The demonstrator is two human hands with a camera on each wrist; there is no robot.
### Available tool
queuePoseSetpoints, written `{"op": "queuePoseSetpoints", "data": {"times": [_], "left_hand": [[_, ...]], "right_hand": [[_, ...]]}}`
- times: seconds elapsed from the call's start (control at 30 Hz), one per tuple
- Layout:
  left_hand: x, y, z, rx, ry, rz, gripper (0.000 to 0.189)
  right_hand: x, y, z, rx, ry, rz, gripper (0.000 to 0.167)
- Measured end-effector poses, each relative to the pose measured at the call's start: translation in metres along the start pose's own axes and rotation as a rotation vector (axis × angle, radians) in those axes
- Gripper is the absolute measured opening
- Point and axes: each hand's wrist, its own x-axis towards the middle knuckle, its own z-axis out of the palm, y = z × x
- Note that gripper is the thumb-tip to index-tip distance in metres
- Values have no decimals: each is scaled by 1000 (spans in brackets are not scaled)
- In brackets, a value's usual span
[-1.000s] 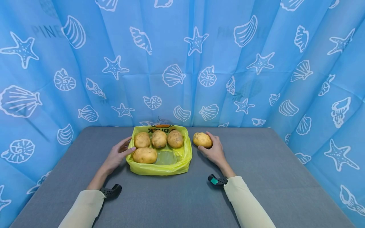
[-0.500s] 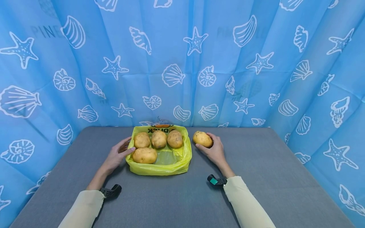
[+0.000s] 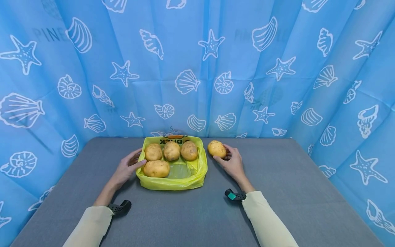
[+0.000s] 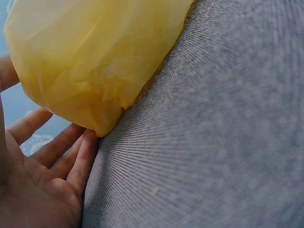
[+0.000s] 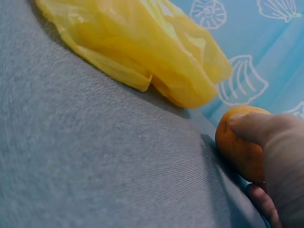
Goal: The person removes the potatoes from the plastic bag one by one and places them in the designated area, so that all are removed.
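Observation:
A yellow plastic bag point(image 3: 172, 183) stands with its mouth folded open. Several potatoes lie inside, three in a back row and one potato point(image 3: 156, 168) at the front left. My left hand point(image 3: 124, 168) rests against the bag's left side, thumb at the rim. In the left wrist view its fingers point(image 4: 61, 152) reach along the outside of the yellow plastic, fairly straight. To the right of the bag, my right hand point(image 3: 231, 163) holds a separate potato point(image 3: 216, 149) between thumb and fingers. The right wrist view shows the thumb point(image 5: 251, 126) pressed on this potato point(image 5: 240, 147); the other fingers are mostly hidden.
A grey cloth-covered table point(image 3: 185, 219) lies under everything. A blue curtain point(image 3: 197, 68) with white shells and starfish hangs behind and along both sides. Each wrist wears a black camera mount, such as the right camera mount point(image 3: 235, 195).
The potato in my right hand has turned and shifted slightly left and away from me. My left hand, the bag and the potatoes in it have kept their places.

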Motion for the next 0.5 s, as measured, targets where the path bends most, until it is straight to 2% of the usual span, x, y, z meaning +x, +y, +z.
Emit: {"op": "queuePoseSetpoints", "data": {"times": [0.5], "left_hand": [[0, -2, 0, -5, 5, 10, 71]], "right_hand": [[-1, -2, 2, -29, 29, -2, 69]]}}
